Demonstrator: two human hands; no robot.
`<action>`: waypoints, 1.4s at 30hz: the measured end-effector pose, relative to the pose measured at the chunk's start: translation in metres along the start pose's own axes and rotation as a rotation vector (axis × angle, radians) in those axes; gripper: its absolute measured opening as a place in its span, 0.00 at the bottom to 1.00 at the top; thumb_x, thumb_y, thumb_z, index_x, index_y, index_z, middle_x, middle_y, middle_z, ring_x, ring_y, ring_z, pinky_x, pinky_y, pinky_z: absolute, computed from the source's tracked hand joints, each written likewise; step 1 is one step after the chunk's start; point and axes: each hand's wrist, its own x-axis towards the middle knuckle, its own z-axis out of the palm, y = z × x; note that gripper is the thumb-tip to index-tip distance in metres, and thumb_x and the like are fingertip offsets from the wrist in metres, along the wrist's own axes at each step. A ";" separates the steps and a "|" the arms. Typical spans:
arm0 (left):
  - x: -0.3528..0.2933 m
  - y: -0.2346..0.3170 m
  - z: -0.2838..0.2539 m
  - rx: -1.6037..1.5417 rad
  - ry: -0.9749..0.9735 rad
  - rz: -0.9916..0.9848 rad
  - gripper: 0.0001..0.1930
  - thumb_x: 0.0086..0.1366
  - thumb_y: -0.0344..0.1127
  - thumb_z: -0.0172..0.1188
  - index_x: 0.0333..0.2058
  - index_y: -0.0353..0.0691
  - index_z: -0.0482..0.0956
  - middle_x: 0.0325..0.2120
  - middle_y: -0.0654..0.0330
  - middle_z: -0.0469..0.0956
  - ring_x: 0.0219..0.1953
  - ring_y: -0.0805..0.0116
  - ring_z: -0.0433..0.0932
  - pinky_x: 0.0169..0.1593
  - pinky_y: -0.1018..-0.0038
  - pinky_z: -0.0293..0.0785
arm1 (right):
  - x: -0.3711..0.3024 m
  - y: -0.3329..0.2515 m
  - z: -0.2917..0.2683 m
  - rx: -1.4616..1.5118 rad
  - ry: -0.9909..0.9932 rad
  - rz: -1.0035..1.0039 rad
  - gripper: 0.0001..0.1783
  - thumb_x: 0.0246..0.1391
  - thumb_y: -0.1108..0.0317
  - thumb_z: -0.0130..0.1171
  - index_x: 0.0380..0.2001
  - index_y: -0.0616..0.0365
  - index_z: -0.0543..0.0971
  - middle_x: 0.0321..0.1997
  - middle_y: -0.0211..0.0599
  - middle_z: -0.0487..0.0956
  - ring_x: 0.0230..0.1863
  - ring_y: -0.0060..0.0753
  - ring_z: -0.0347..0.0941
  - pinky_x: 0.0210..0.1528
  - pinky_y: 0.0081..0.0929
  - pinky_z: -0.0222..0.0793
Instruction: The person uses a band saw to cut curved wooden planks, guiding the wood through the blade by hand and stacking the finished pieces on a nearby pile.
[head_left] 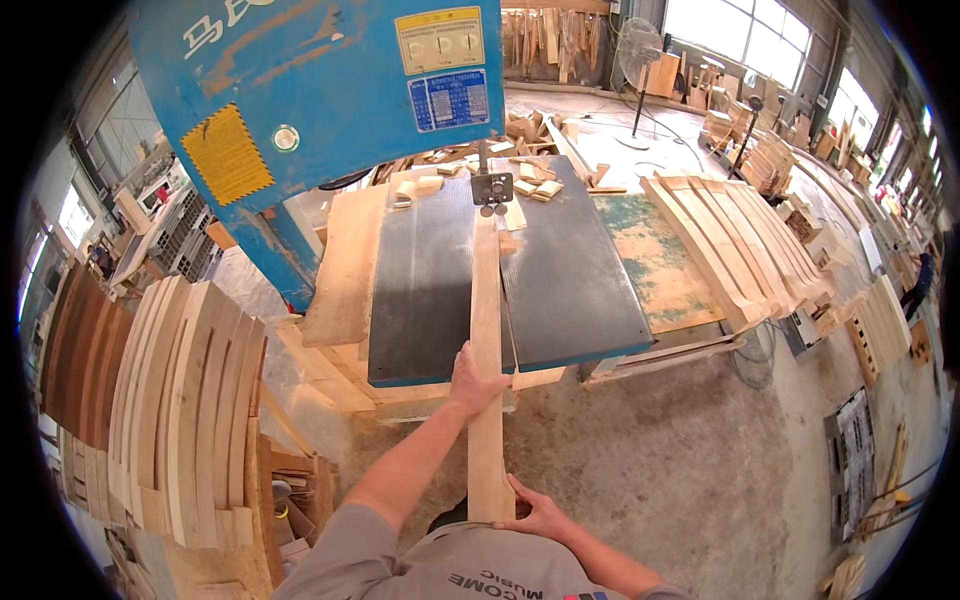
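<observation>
Head view: a long wooden board (486, 430) lies lengthwise on the dark machine table (420, 270), its near part jutting past the table's near edge. The left hand (474, 385) clasps it just off that edge, thumb across the top; the right hand (540, 514) grips the near end's right corner. At the far end stands the blade guide (492, 189), beside wood scraps (541, 189). Stacked boards (190, 400) stand at left.
</observation>
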 end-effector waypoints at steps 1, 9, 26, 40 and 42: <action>0.001 0.000 0.002 -0.009 0.007 0.009 0.54 0.47 0.46 0.69 0.65 0.26 0.47 0.58 0.41 0.60 0.63 0.46 0.59 0.66 0.60 0.58 | 0.004 0.007 -0.001 0.012 0.012 -0.035 0.59 0.44 0.69 0.76 0.73 0.52 0.48 0.54 0.37 0.77 0.50 0.24 0.74 0.56 0.26 0.70; 0.017 0.002 0.009 -0.011 0.056 0.043 0.52 0.47 0.44 0.68 0.64 0.25 0.47 0.58 0.40 0.61 0.63 0.45 0.58 0.67 0.60 0.56 | 0.008 -0.008 -0.013 0.068 0.044 0.008 0.57 0.43 0.72 0.75 0.72 0.55 0.51 0.56 0.37 0.76 0.54 0.24 0.72 0.59 0.27 0.67; 0.035 0.012 0.030 -0.015 0.068 0.021 0.53 0.48 0.45 0.67 0.64 0.24 0.45 0.58 0.38 0.59 0.64 0.42 0.55 0.68 0.57 0.53 | 0.008 -0.010 -0.053 0.142 0.088 0.045 0.54 0.44 0.71 0.75 0.71 0.51 0.56 0.53 0.39 0.78 0.50 0.25 0.74 0.57 0.27 0.69; 0.072 0.011 0.014 -0.017 0.065 0.050 0.52 0.49 0.44 0.68 0.64 0.24 0.46 0.58 0.38 0.60 0.63 0.43 0.56 0.68 0.58 0.54 | 0.046 -0.023 -0.052 0.176 0.072 -0.032 0.55 0.43 0.71 0.76 0.71 0.57 0.54 0.50 0.39 0.79 0.48 0.24 0.75 0.55 0.26 0.71; 0.080 0.007 0.014 -0.016 0.059 0.052 0.53 0.49 0.44 0.68 0.64 0.24 0.45 0.59 0.38 0.59 0.64 0.43 0.56 0.68 0.58 0.54 | 0.053 -0.023 -0.054 0.188 0.068 -0.044 0.55 0.43 0.70 0.76 0.71 0.57 0.54 0.50 0.38 0.79 0.48 0.24 0.75 0.55 0.26 0.70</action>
